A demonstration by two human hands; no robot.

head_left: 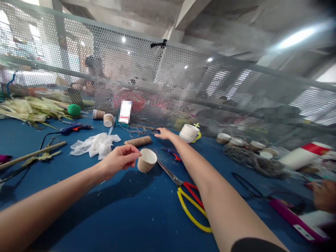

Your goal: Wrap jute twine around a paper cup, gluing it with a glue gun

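Observation:
My left hand (123,158) pinches the rim of a small paper cup (147,161) between thumb and fingertips. The cup has a white inside and a brown, coarse-woven wrap; it is tilted toward me, above the blue table. My right hand (164,133) reaches far across the table, its fingers curled at the end of a thin dark tool among loose cords (139,130). What exactly lies in those fingers is too small to tell. Large scissors (178,181) with red and yellow handles lie under my right forearm. A roll of brown twine cloth (138,141) is behind the cup.
White gauze (98,145), a blue glue gun (76,128) and corn husks (31,109) are on the left. Another blue glue gun (172,153) lies beside my right forearm. White stacked cups (189,133) stand before the mesh screen (147,77). Someone else's hand (325,196) is at far right.

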